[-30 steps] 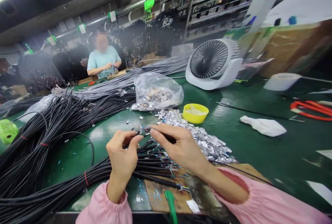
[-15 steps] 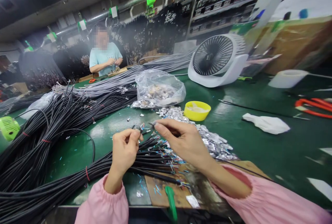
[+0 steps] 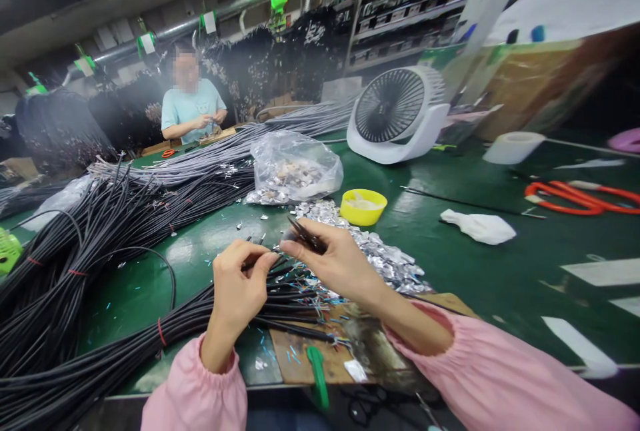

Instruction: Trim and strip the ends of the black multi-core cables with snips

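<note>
My left hand (image 3: 239, 284) pinches the end of a black cable (image 3: 248, 264), most of it hidden by the fingers. Close to its fingertips is my right hand (image 3: 337, 261), closed around dark pointed tweezers (image 3: 309, 236) whose tips stick out to the upper left. Whether the right fingertips also touch the cable's wires, I cannot tell. Under both hands lies a bundle of black cables (image 3: 200, 306), tied with a red band, its stripped ends showing coloured wires (image 3: 320, 299). A heap of silver foil scraps (image 3: 387, 254) spreads behind and beside my right hand.
A clear plastic bag (image 3: 300, 158) of scraps, a yellow dish (image 3: 363, 208) and a white fan (image 3: 395, 111) stand farther back. Orange-handled scissors (image 3: 575, 198) lie right. More black cables (image 3: 100, 231) fill the left. A person (image 3: 193, 108) works across the table.
My right hand has turned so that the tweezers now show, tips pointing up and left. The left fingers have closed over the wires seen earlier. The view has shifted slightly right.
</note>
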The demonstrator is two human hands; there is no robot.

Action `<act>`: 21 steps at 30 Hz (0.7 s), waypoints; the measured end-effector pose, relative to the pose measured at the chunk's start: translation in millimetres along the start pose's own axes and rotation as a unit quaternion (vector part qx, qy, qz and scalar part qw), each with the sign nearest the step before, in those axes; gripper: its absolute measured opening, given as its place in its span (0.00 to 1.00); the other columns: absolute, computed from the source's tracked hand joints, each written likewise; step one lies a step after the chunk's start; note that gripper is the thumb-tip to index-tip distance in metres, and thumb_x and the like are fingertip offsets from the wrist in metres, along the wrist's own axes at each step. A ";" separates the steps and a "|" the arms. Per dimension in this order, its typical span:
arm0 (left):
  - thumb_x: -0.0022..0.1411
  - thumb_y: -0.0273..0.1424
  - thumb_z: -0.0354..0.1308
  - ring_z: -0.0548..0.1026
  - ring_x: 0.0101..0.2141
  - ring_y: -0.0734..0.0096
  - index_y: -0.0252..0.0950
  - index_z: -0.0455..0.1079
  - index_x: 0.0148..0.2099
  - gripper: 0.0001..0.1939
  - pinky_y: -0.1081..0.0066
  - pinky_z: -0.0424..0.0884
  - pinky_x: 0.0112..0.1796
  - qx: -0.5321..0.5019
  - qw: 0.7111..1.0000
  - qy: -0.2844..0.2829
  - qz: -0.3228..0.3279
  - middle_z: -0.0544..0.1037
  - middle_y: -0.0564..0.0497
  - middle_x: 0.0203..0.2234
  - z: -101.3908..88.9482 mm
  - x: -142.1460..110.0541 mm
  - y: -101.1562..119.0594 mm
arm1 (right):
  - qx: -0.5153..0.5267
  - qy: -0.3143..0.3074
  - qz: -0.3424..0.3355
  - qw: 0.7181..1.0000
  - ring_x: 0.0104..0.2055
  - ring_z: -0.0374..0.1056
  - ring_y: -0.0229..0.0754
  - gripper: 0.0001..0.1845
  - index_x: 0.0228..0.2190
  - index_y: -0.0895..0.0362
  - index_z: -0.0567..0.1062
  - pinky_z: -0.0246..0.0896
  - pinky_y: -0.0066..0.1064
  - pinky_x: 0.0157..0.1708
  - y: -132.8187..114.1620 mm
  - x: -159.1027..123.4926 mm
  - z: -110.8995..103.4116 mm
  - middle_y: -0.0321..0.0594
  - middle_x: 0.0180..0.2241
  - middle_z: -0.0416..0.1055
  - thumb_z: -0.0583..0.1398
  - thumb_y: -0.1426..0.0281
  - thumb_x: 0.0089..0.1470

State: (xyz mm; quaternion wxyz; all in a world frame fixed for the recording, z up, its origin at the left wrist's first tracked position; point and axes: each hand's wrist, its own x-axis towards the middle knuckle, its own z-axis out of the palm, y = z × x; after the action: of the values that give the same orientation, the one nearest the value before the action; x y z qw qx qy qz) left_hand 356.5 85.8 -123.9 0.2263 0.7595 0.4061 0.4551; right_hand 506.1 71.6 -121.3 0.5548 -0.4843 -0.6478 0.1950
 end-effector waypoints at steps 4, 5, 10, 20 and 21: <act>0.56 0.27 0.56 0.68 0.24 0.76 0.34 0.71 0.27 0.06 0.76 0.61 0.25 -0.002 1.000 0.004 0.008 0.71 0.54 0.21 0.9 -0.4 -1.7 | 0.023 -0.006 0.012 1.000 0.20 0.52 0.34 0.26 0.18 0.57 0.65 0.49 0.27 0.20 0.5 0.6 0.1 0.33 0.17 0.57 0.59 0.47 0.45; 0.56 0.27 0.56 0.68 0.24 0.76 0.34 0.71 0.28 0.06 0.76 0.61 0.25 -0.004 1.000 0.003 0.009 0.71 0.53 0.22 1.5 -0.6 -2.7 | 0.029 -0.007 0.018 0.999 0.20 0.52 0.34 0.27 0.18 0.58 0.66 0.49 0.27 0.20 2.0 0.6 0.7 0.33 0.17 0.57 0.60 0.46 0.44; 0.58 0.28 0.54 0.67 0.25 0.76 0.35 0.71 0.27 0.08 0.76 0.60 0.27 -0.040 0.999 -0.018 -0.012 0.71 0.54 0.23 5.1 -0.5 -8.3 | 0.139 -0.077 0.052 0.986 0.20 0.53 0.34 0.26 0.21 0.57 0.65 0.50 0.27 0.21 9.4 0.0 4.3 0.32 0.18 0.56 0.59 0.46 0.45; 0.60 0.37 0.46 0.59 0.18 0.78 0.34 0.65 0.20 0.20 0.74 0.52 0.23 -0.062 0.992 -0.079 -0.070 0.62 0.57 0.13 4.9 2.8 -5.4 | -0.136 0.040 -0.226 0.964 0.23 0.54 0.36 0.08 0.25 0.56 0.60 0.49 0.26 0.22 9.8 0.5 6.2 0.34 0.22 0.56 0.53 0.77 0.54; 0.60 0.37 0.46 0.58 0.18 0.78 0.34 0.65 0.20 0.20 0.74 0.51 0.23 -0.060 0.993 -0.077 -0.072 0.61 0.57 0.13 5.6 3.2 -5.2 | -0.149 0.048 -0.230 0.961 0.23 0.54 0.36 0.08 0.26 0.56 0.60 0.49 0.26 0.22 9.7 0.2 7.2 0.34 0.22 0.56 0.53 0.78 0.54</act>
State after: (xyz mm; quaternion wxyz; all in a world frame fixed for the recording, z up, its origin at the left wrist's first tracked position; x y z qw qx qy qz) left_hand 360.1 91.5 -128.7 0.3344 0.7462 0.4130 0.4010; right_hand 503.6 78.2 -131.1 0.5370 -0.4085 -0.7356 -0.0598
